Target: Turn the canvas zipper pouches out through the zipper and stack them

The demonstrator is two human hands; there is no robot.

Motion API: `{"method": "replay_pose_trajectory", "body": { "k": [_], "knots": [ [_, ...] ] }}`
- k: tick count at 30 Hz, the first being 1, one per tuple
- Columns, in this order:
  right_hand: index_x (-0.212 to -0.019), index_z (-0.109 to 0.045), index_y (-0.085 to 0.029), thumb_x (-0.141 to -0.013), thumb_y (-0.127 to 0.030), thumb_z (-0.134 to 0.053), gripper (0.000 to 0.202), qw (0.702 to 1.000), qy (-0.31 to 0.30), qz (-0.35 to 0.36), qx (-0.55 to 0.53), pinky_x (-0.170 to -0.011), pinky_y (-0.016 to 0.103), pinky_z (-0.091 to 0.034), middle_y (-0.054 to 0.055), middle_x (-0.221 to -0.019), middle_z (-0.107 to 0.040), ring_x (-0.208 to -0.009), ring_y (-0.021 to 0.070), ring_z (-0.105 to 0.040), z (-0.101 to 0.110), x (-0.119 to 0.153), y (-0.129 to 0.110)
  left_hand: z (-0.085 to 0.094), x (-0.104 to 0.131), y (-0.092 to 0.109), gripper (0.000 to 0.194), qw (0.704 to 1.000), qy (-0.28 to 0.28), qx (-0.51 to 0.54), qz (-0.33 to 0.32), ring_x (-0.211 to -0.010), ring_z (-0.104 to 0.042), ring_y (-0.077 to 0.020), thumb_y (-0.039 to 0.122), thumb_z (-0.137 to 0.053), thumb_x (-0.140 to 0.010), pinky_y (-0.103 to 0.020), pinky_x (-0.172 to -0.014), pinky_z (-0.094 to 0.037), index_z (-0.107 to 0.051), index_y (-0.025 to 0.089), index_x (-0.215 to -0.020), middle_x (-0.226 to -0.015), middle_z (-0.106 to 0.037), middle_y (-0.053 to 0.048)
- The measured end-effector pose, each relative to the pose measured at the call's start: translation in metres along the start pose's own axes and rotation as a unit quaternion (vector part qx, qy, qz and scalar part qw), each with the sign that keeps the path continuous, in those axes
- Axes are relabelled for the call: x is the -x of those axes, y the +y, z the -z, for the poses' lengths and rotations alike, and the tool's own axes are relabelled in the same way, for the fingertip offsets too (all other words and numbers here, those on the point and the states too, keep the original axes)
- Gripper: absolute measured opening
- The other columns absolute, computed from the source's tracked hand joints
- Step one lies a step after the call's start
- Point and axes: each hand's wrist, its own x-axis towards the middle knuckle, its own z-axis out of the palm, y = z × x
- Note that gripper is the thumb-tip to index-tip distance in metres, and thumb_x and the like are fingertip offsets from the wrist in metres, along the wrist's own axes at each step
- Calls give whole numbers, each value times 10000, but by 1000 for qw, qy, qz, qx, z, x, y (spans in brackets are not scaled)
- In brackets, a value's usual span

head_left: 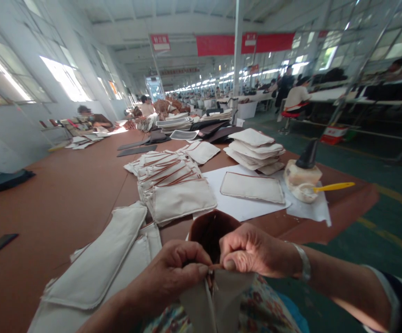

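Note:
A sewn pouch piece (230, 293) hangs over the lap, cream fabric on the near side and a brown inner side that opens upward. My left hand (178, 266) pinches its top edge left of a slit-like middle seam. Just right of that seam, my right hand (252, 252) grips the same edge, thumb pressed against the curled fingers. Both sets of fingertips almost meet. A small light and dark detail shows below them at the seam, too small to name. Beside the left forearm lie flat cream pouch pieces (98, 256) with stitched borders.
On the brown table (93, 175) are an overlapping row of cream pieces (183, 199), a stack of cream pieces (254, 145) and one piece (252, 187) on white paper. A yellow-handled brush (336, 186) rests in a tub of white paste at right. Other people sit farther back.

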Motion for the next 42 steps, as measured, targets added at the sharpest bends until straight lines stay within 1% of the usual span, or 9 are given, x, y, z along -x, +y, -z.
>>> {"method": "replay_pose_trajectory", "body": {
  "k": [6, 11, 14, 22, 26, 29, 33, 37, 42],
  "knots": [
    [-706, -530, -140, -917, -234, -550, 231, 954, 144, 170, 199, -546, 215, -309, -2, -674, -521, -594, 93, -435, -20, 6, 6, -1, -3, -5, 282, 999, 15, 41, 10, -524, -418, -86, 367, -746, -747, -210, -490, -275, -632, 109, -753, -643, -564, -15],
    [-769, -526, -142, -1020, -447, -401, 414, 996, 32, 43, 72, -534, 199, -329, -16, -692, -460, -605, 93, -386, -4, 4, -4, 2, 0, -6, 303, 1000, 5, 12, -8, -573, -419, -93, 402, -719, -801, -214, -524, -282, -640, 111, -819, -689, -558, -15],
    [-703, -467, -153, -1023, -505, -368, 486, 997, 4, -9, 72, -526, 202, -305, -29, -670, -409, -603, 90, -341, -2, -1, -10, 2, 1, -3, 280, 1000, 5, -15, -8, -584, -419, -95, 390, -692, -827, -215, -530, -277, -639, 115, -820, -695, -561, -14],
    [-704, -467, -167, -956, -326, -473, 298, 942, 87, 164, 281, -576, 265, -281, 4, -709, -474, -637, 120, -407, -19, -1, 6, -5, 0, 5, 236, 996, 17, -84, -28, -597, -418, -101, 345, -633, -837, -208, -528, -297, -613, 122, -764, -696, -577, -11],
    [-719, -430, -172, -1040, -431, -321, 427, 988, 38, 52, 137, -547, 231, -295, -30, -677, -395, -604, 101, -342, -7, -1, -3, -9, 2, 14, 253, 988, 21, -151, -34, -606, -419, -106, 353, -604, -860, -209, -526, -294, -628, 114, -780, -696, -577, -9],
    [-676, -386, -171, -1046, -467, -306, 480, 995, -3, 7, 102, -522, 214, -277, -46, -649, -337, -593, 90, -291, -1, -4, -11, -8, 3, 19, 254, 980, 26, -194, -42, -605, -392, -101, 348, -605, -870, -208, -524, -283, -631, 116, -770, -674, -533, 14],
    [-678, -509, -136, -981, -360, -507, 377, 979, -10, 17, 201, -520, 196, -287, -26, -653, -481, -604, 81, -397, -4, -8, -12, 8, 6, 25, 271, 989, -21, -147, 1, -621, -377, -94, 366, -745, -775, -191, -523, -270, -628, 132, -847, -691, -510, 43],
    [-775, -608, -122, -982, -292, -491, 292, 978, -19, 36, 205, -538, 177, -331, 8, -722, -583, -632, 87, -471, -5, -7, -9, 26, 13, 30, 371, 988, -99, -108, 51, -655, -446, -105, 357, -813, -697, -191, -555, -310, -683, 127, -957, -773, -595, 16],
    [-751, -581, -125, -980, -292, -481, 300, 975, -20, 39, 218, -546, 181, -328, 13, -721, -579, -633, 90, -453, -4, -6, -11, 20, 10, 23, 191, 999, -47, -23, 11, -617, -464, -100, 249, -630, -800, -204, -585, -341, -739, 92, -806, -684, -615, -8]
  ]
}}
